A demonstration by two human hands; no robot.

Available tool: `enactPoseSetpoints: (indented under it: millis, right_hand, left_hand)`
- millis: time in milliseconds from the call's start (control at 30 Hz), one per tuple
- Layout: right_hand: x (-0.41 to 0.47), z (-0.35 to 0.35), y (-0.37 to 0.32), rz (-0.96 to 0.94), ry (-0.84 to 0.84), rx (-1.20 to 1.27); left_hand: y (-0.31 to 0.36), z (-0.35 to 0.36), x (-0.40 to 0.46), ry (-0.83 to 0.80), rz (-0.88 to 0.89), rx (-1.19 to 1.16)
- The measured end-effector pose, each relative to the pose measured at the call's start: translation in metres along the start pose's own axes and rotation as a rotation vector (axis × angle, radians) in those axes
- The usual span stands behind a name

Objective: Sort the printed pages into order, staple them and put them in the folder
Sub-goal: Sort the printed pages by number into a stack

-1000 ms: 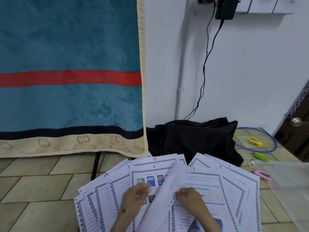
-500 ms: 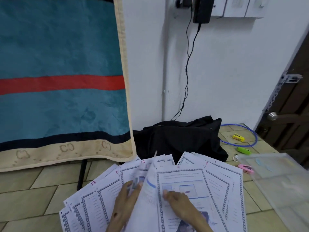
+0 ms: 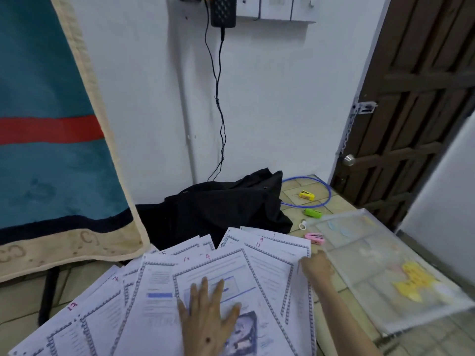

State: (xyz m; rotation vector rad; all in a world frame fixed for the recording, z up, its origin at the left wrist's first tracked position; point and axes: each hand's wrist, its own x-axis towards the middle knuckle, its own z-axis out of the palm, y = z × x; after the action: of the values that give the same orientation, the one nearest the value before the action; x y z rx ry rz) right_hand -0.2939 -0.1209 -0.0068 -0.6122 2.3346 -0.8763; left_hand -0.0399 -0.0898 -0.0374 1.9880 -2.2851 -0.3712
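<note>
The left hand [image 3: 208,312] lies flat, fingers straight, on the page marked 4 [image 3: 218,276], pinning the fanned printed pages [image 3: 108,317] to the tiled floor [image 3: 23,299]. The right hand [image 3: 316,266] touches the fan's right edge near page 11 [image 3: 272,255]; its grip cannot be determined. Numbers are out of sequence, so sorting appears incomplete. The clear folder [image 3: 365,255] and pink stapler [image 3: 314,238] lie just beside the fan, within reach.

1. Fanned printed pages [image 3: 159,304] cover the near floor.
2. A clear folder [image 3: 380,273] lies right of them.
3. Bare tiled floor [image 3: 331,301] shows between them.
4. A pink stapler [image 3: 314,238] lies just beyond that gap.
</note>
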Motion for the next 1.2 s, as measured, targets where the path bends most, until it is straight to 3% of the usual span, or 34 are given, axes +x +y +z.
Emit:
enactPoseSetpoints:
  millis: [167, 300, 500, 800, 967, 1200]
  right_hand:
    - [0.016, -0.010, 0.012, -0.024, -0.252, 0.327]
    - [-0.001, -0.028, 0.013, -0.207, -0.304, 0.577]
    - [-0.012, -0.031, 0.000, -0.484, -0.090, 0.715]
    - [-0.022, -0.096, -0.061, -0.913, 0.522, 0.672]
    - [-0.036, -0.131, -0.097, -1.029, 0.531, 0.732]
    - [-0.046, -0.135, -0.118, -0.974, 0.417, 0.801]
  left_hand:
    - [-0.004, 0.042, 0.011, 0.024, -0.033, -0.038]
    - [-0.001, 0.037, 0.009, 0.037, -0.056, -0.006]
    - [-0.001, 0.036, 0.008, 0.002, -0.097, 0.027]
    - [-0.006, 0.036, 0.006, 0.015, -0.051, 0.076]
    - [-0.006, 0.038, 0.004, 0.010, -0.042, 0.086]
    - [-0.005, 0.036, 0.003, -0.006, -0.030, 0.063]
